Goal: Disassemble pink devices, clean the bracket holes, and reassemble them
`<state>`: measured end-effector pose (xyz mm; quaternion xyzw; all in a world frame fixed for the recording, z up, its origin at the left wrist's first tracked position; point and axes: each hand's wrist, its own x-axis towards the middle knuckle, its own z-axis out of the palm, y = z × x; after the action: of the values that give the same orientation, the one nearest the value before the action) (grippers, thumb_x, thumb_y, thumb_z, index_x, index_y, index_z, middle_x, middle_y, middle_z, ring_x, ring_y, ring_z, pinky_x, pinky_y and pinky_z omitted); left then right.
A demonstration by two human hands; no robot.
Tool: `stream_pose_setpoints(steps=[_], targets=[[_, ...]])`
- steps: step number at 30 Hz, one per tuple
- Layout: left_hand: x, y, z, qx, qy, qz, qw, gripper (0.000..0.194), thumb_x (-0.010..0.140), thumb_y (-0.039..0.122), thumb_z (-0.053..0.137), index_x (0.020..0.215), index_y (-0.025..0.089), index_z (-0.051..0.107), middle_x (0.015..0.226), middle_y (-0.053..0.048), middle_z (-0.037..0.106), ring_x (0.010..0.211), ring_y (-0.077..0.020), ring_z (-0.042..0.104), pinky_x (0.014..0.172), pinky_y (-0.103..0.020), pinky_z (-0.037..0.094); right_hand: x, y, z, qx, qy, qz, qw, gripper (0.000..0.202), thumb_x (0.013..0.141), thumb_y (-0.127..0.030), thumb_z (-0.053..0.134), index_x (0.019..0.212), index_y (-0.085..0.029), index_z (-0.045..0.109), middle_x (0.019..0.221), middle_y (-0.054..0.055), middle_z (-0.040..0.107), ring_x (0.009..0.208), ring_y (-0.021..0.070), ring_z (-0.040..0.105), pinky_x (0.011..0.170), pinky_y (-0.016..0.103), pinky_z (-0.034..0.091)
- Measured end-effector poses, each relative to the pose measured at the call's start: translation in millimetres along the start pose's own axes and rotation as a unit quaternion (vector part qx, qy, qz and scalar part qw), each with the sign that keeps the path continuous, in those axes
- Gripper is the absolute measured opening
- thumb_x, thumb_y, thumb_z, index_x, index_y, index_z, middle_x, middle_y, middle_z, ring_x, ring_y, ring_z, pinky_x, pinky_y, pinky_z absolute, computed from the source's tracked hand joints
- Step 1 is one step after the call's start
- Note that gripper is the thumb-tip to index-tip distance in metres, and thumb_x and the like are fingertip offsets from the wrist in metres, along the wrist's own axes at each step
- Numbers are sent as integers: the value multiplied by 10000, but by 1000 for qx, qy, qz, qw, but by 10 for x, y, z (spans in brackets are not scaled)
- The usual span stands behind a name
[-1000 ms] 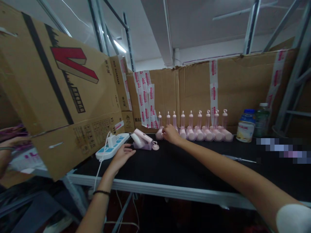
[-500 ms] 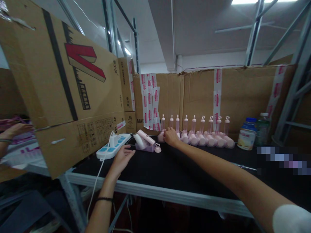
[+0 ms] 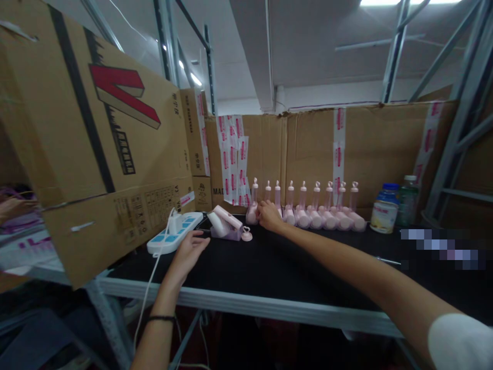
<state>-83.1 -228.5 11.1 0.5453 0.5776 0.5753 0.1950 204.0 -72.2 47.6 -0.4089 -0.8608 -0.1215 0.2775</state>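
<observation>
A row of several small pink bottles point(image 3: 316, 211) with looped caps stands along the cardboard back wall on the black table point(image 3: 277, 267). My right hand point(image 3: 268, 216) reaches far across and its fingers close around one bottle near the left end of the row. My left hand point(image 3: 188, 250) rests open, palm down, on the table beside a white and blue power strip point(image 3: 175, 232). A pink and white device on a lilac stand point(image 3: 225, 224) sits between my two hands, with a small pink cap point(image 3: 247, 236) lying beside it.
A large cardboard box point(image 3: 92, 139) leans over the table's left side. A blue-lidded jar point(image 3: 382, 209) and a green bottle point(image 3: 406, 200) stand at the back right. A thin metal tool point(image 3: 387, 261) lies on the right. Another person's hand point(image 3: 13, 206) shows at far left.
Both hands stay almost still; my left hand has slid slightly back from the device. The view has shifted a little as my head moved.
</observation>
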Motion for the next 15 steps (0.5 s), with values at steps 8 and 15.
stream_pose_setpoints(steps=[8,15], targets=[[31,104,7,-14,8,-2,1000,623,624,545,800,1088,174,614,806,-16,695,776,-224,706,780,-393,588,-85,136,-522,51,29,-26,998,59,917,-198,676,955,-156,691,1118,88,626,1053,232,476,884,341,354],[-153,444,70,13,149,65,987,223,825,340,628,1008,213,635,886,-26,694,810,-229,674,690,-341,561,-951,337,-1164,118,11,-120,986,58,892,-185,736,913,-198,684,1074,16,651,1045,182,521,925,299,380]])
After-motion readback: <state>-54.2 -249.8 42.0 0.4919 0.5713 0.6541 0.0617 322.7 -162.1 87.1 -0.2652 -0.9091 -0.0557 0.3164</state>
